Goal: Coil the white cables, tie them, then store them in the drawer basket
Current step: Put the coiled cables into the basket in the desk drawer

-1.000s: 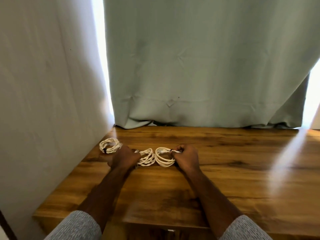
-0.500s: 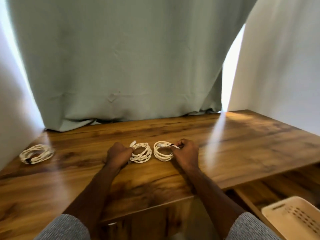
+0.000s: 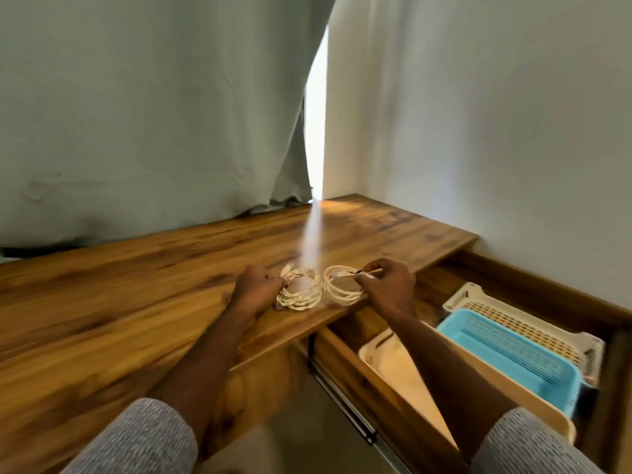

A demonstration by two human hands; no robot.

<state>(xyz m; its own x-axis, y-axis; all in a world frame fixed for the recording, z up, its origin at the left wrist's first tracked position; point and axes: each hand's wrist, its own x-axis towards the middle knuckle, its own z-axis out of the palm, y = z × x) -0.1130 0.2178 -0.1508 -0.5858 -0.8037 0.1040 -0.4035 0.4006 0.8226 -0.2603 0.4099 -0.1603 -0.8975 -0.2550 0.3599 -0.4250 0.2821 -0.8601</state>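
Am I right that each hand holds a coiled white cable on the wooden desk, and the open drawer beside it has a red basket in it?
Not quite: the head view shows a blue basket, not a red one, among cream ones in the open drawer. The rest holds: the left hand and right hand each hold a coiled white cable on the wooden desk.

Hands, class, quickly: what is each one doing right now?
Left hand: fingers curled, gripping the left cable coil.
Right hand: pinching the right cable coil at its tie.
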